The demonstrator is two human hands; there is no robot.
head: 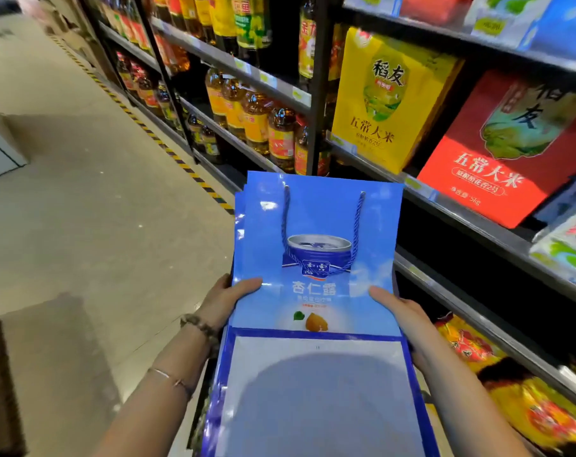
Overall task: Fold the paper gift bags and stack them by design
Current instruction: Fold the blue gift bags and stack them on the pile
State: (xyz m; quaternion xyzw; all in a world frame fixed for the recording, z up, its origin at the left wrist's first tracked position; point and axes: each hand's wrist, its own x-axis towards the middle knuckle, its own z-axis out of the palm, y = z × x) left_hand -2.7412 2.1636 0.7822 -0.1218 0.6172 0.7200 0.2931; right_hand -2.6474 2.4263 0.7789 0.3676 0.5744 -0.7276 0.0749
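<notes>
I hold a stack of flattened blue paper gift bags point(316, 225) in front of me, all of one design with a printed can and a blue rope handle lying on the top bag. The white folded bottom panel point(316, 397) of the top bag faces me. My left hand point(227, 300) grips the stack's left edge, thumb on top. My right hand point(402, 315) grips the right edge, thumb on top. Edges of several more bags show under the top one at the left.
A black store shelf point(451, 209) runs along the right with a yellow rice box point(389, 103), a red rice box point(504, 150) and oil bottles point(257, 120). Packaged goods point(511, 384) lie on the lowest shelf. Beige floor with a striped line point(168, 150) is at the left.
</notes>
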